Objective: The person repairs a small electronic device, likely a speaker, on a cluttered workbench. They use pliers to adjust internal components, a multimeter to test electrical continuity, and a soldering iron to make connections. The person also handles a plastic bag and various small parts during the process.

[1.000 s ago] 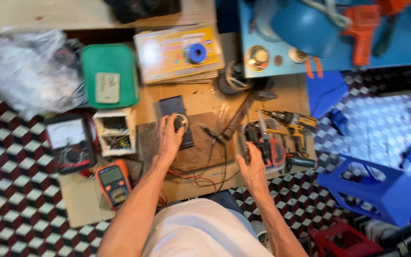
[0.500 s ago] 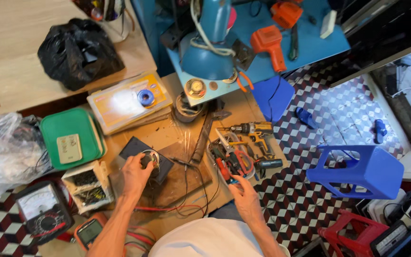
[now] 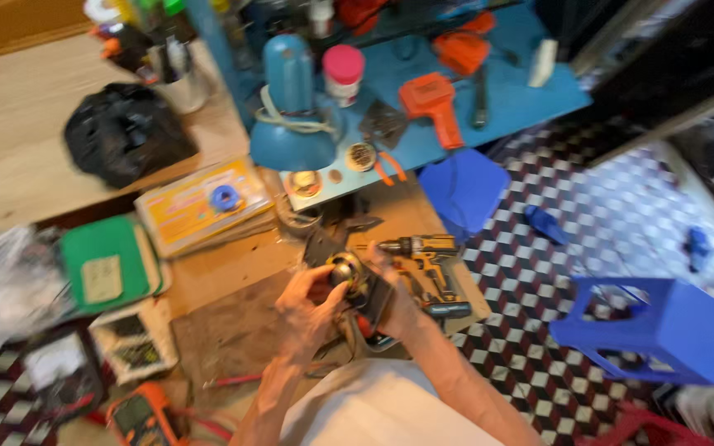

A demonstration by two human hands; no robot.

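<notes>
At nine o'clock a clear plastic bag (image 3: 2, 285) runs off the left edge, too blurred to show what is inside. Just right of it lies a green case (image 3: 109, 264), and below that a small white box (image 3: 134, 339) of bits I cannot make out. At seven o'clock an orange meter (image 3: 138, 417) is cut by the bottom edge. Up at ten o'clock a black bag (image 3: 126, 140) sits on the pale table (image 3: 18, 157).

Near the middle, the left hand (image 3: 307, 310) is curled round a small round metal part (image 3: 343, 271) mounted on a dark flat block (image 3: 373, 297); fingers and thumb close on the knob-like piece. The right hand (image 3: 398, 310) grips the same block from the other side, its fingers mostly hidden behind it. The block is lifted just above the brown work board (image 3: 225, 330), at the centre of the view, slightly toward six o'clock. What the part is stays unclear through the motion blur.

Just right, at three o'clock of the hands, lies a yellow and black drill (image 3: 427, 256). At twelve o'clock stands a blue lamp (image 3: 291, 107), with an orange tool (image 3: 431, 103) on the blue shelf (image 3: 522, 91). Far right, at four o'clock, a blue stool (image 3: 654, 330) lies tipped on the checkered floor (image 3: 539, 272).
</notes>
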